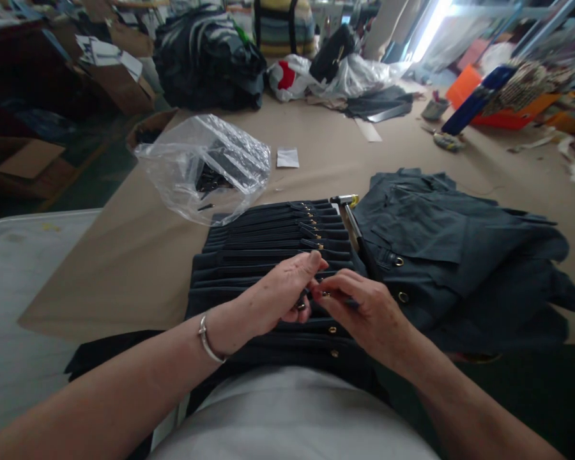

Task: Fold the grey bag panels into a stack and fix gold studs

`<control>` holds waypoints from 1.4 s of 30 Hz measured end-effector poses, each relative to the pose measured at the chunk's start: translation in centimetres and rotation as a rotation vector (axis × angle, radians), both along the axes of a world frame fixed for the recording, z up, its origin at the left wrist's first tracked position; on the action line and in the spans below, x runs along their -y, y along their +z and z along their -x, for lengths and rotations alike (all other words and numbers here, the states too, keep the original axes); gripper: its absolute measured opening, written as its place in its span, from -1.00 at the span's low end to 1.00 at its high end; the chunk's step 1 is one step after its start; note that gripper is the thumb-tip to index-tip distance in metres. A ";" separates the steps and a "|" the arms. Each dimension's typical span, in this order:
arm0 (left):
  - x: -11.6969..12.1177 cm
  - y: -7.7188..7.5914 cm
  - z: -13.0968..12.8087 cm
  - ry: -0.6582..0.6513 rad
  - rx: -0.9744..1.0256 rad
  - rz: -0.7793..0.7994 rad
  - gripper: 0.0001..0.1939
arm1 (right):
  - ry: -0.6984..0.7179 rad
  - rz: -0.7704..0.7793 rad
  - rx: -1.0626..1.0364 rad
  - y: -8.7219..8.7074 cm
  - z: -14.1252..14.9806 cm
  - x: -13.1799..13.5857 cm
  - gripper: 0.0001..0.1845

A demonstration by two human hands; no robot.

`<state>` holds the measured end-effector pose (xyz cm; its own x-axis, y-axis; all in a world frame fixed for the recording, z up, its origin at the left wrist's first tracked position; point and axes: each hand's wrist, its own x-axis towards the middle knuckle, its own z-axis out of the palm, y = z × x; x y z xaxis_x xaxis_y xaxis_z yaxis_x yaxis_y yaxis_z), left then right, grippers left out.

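My left hand (280,291) and my right hand (364,313) meet fingertip to fingertip over a row of overlapping dark fabric strips (268,246) with small brass fittings. Both hands pinch a small dark part with a brass fitting (316,294) between them. A silver bracelet (206,338) circles my left wrist. A hammer (352,220) with a metal head lies just past the strips, its handle running toward my right hand. A pile of dark garments (460,255) with metal eyelets sits to the right.
A clear plastic bag (206,166) holding dark parts lies at the far left of the brown-paper table (124,255). Bags, clothing and an orange bin (503,108) crowd the far edge. Cardboard boxes (29,166) stand on the floor at left.
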<state>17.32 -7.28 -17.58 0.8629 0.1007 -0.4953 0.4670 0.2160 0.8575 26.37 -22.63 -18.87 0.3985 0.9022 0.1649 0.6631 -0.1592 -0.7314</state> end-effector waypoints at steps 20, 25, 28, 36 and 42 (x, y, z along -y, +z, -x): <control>0.9 -0.3 0.4 0.080 -0.072 0.134 -0.53 | -0.113 -0.199 -0.120 -0.5 0.5 0.8 -0.89; 1.7 -0.3 1.1 -0.179 -0.101 0.031 -0.64 | 0.035 -0.033 0.243 -1.5 0.5 2.6 -0.80; 2.1 -0.3 1.1 -0.233 -0.076 -0.071 -0.78 | 0.009 -0.052 0.180 -1.4 1.0 3.2 -0.80; 2.1 -0.6 1.1 -0.530 0.119 -0.829 -0.71 | -0.018 0.092 -0.098 -3.6 1.1 5.1 -0.80; 2.5 -1.0 1.1 -0.603 0.066 -1.038 -0.67 | -0.043 0.137 -0.048 -5.4 1.4 4.9 -0.79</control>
<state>16.21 -9.82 -18.53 0.9290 -0.0034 -0.3700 0.2039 -0.8298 0.5195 25.00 -27.57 -24.26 0.4418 0.8969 0.0207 0.6180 -0.2875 -0.7317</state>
